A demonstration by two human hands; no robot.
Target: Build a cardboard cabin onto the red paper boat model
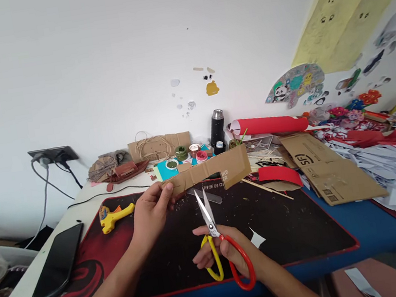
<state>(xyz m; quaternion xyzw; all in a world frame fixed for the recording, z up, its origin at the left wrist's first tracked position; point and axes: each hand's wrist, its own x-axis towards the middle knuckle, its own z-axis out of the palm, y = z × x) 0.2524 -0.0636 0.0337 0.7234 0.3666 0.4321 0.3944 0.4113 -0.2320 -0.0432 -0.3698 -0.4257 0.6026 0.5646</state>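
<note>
My left hand (153,207) pinches the left end of a cut strip of brown cardboard (201,170), which it holds up above the dark desk mat (270,232). The strip widens at its right end, where pale print shows. Below it, my right hand (231,247) holds scissors (212,228) with one yellow and one red handle. Their blades are parted and point up toward the strip, with a gap that I cannot judge exactly. Behind the blades a clear ruler-like strip (210,196) lies on the mat. A white paper scrap (258,238) sits right of the scissors.
On the left lie a yellow glue gun (113,217) and a black phone (57,264). Paint jars (181,152) and a black flask (217,128) stand at the back. To the right are a flattened cardboard box (329,168), a red curved piece (280,176) and piled white paper strips (383,170).
</note>
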